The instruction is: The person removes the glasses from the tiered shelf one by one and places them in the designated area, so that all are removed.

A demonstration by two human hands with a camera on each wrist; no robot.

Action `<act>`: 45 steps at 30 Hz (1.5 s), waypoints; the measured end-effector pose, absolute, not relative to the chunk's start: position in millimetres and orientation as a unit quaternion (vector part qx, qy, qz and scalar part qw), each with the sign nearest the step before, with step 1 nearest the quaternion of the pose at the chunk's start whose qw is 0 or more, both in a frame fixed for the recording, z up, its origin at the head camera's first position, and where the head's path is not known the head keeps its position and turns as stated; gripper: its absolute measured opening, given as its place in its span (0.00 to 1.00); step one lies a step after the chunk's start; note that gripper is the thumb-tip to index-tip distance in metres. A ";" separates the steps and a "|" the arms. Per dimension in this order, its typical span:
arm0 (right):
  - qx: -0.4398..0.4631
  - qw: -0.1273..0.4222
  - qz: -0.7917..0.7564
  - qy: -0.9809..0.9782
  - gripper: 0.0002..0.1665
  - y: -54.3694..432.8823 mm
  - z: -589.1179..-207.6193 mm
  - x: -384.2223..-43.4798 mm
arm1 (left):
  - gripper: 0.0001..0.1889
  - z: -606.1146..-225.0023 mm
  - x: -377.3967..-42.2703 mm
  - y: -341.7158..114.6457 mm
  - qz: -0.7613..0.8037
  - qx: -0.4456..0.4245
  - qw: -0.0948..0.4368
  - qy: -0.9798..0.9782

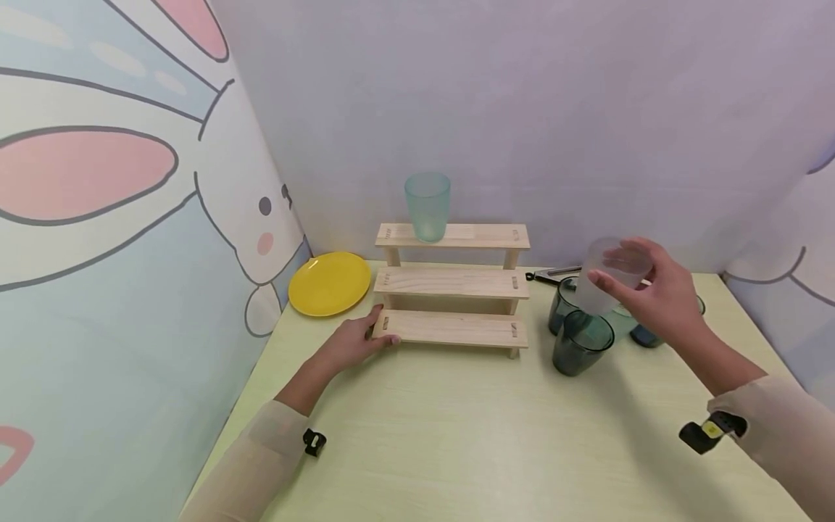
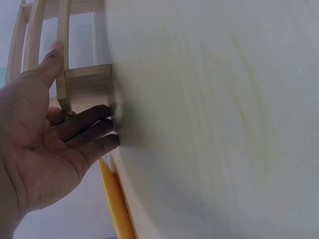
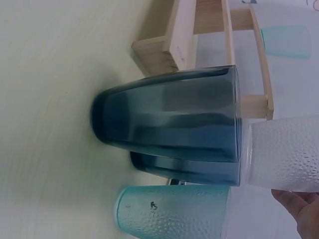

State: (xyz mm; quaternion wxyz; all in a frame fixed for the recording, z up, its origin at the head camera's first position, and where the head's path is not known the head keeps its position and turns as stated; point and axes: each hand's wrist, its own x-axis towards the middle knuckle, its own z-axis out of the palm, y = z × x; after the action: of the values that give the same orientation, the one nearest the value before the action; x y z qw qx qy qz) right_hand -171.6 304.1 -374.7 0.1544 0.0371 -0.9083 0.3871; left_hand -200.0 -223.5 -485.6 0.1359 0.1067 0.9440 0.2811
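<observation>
A three-step wooden display stand (image 1: 451, 283) stands near the back wall, with a pale green frosted cup (image 1: 428, 209) upright on the left of its top step. My left hand (image 1: 352, 342) grips the left end of the lowest step; in the left wrist view the thumb (image 2: 52, 59) lies against the board's edge and the other fingers are around its end. Over at the right, my right hand (image 1: 668, 293) holds a clear frosted cup (image 3: 284, 154) above several cups. A dark blue-grey cup (image 1: 583, 344) is foremost there, and a textured green cup (image 3: 172, 211) stands among them.
A yellow plate (image 1: 329, 284) lies at the back left beside the stand. Behind the cups is a thin dark-handled tool (image 1: 554, 274), partly hidden. Walls with rabbit drawings (image 1: 222, 217) border the light table (image 1: 457, 435).
</observation>
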 end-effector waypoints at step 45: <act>-0.005 0.175 0.371 -0.912 0.40 348.7 -397.3 -118.2 | 0.58 -483.0 -197.4 -222.0 0.283 0.106 0.132 0.944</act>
State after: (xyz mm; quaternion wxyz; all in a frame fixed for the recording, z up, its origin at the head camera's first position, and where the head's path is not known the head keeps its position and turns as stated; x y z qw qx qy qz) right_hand -118.2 348.7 -397.3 0.1753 -0.0048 -0.9120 0.3708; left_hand -197.4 -222.0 -483.0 0.1320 0.1056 0.9441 0.2830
